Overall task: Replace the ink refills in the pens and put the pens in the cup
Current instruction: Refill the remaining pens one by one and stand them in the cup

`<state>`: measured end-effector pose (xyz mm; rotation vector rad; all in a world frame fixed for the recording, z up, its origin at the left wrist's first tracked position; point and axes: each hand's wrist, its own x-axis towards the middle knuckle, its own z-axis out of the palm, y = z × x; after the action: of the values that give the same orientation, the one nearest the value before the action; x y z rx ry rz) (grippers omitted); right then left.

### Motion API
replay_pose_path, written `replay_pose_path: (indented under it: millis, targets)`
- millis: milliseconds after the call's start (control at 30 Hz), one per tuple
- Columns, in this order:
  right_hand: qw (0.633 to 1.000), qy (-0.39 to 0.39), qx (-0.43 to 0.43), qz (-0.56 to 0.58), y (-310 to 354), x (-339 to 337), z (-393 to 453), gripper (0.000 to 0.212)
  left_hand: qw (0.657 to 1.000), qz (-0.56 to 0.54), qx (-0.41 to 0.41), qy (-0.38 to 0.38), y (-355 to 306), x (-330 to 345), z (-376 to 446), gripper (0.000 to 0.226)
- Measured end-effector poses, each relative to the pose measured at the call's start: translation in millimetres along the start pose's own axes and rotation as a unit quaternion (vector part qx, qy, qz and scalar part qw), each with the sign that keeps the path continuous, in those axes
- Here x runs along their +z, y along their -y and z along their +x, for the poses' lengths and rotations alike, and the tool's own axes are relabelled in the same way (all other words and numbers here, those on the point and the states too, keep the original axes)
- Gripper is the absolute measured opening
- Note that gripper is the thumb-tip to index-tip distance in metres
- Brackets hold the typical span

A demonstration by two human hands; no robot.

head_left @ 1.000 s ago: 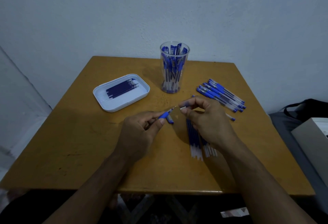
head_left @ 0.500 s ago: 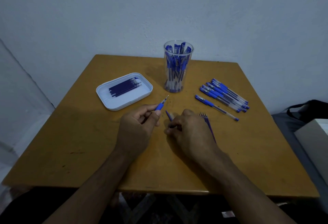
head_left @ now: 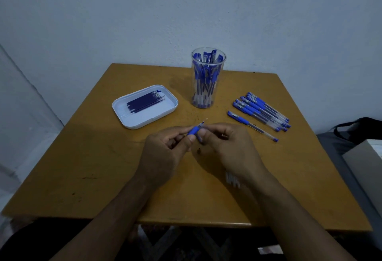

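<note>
- A white tray (head_left: 144,114) sits on the left half of the wooden bench (head_left: 82,178), holding a row of dark blue ink refills (head_left: 145,102) that lie side by side, tips pointing toward the far right
- The left hand (head_left: 163,153) is held over the middle of the bench, its fingers (head_left: 191,137) curled and pinching a pen (head_left: 195,130) by its blue grip, with the metal tip angled up and away toward the cup
- A clear plastic cup (head_left: 207,80) stands upright at the far middle of the bench, behind both hands, packed with blue-capped pens standing in it
- The right hand (head_left: 229,149) meets the left just beside the held pen; its fingers are curled at the blue grip section, and something small and dark shows between them, though what it is cannot be told
- Pale ends of a bundle of refills (head_left: 232,180) poke out from under the right wrist, lying on the bench
- A single pen (head_left: 252,126) lies apart on the bench to the right of the hands, angled from far left to near right
- Beyond it a group of blue pens (head_left: 262,111) lies side by side at the same angle, touching one another
- At the far right, off the bench, a pale box (head_left: 365,161) and a dark bag (head_left: 357,128) are partly in view
</note>
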<state>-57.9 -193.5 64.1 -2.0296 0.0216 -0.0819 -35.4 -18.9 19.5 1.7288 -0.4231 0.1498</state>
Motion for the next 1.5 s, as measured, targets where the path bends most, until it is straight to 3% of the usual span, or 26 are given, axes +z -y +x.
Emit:
replay_pose_path:
  millis: [67, 300, 400, 500, 600, 767, 867, 1000, 1267, 1500]
  targets:
    - [0.990, 0.011, 0.042, 0.132, 2, -2, -1, 0.015, 0.999, 0.029, 0.025, 0.015, 2, 1, 0, 0.032]
    - [0.961, -0.046, 0.096, 0.256, 2, 0, -4, 0.015, 0.997, 0.058, 0.039, 0.020, 6, 0, 0, 0.033]
    - [0.934, -0.104, 0.081, 0.331, 4, -11, 2, 0.020, 0.997, 0.070, 0.027, 0.020, 6, 0, 0, 0.032]
    - [0.908, -0.210, 0.069, 0.355, 1, -25, 8, 0.017, 0.996, 0.081, 0.025, 0.013, 8, 2, 0, 0.030]
    - [0.919, -0.278, 0.111, 0.255, -12, -40, 11, 0.018, 0.997, 0.079, 0.011, 0.003, 9, 2, 1, 0.029]
    - [0.980, -0.155, 0.123, -0.010, -31, -56, -2, 0.016, 0.994, 0.105, 0.021, 0.004, 9, 3, 1, 0.030]
    - [0.973, -0.122, 0.119, -0.155, -33, -58, -8, 0.015, 0.994, 0.110, 0.018, 0.002, 10, 3, 0, 0.029]
    - [0.949, -0.101, 0.138, -0.264, -36, -57, -5, 0.023, 0.994, 0.109, 0.021, 0.004, 10, 3, -1, 0.030]
    - [0.929, -0.072, 0.178, -0.317, -38, -52, 7, 0.024, 0.994, 0.109, 0.031, 0.007, 10, 3, -1, 0.029]
    - [0.942, -0.092, 0.121, -0.300, -36, -50, -6, 0.020, 0.993, 0.111, 0.027, 0.008, 9, 3, -1, 0.030]
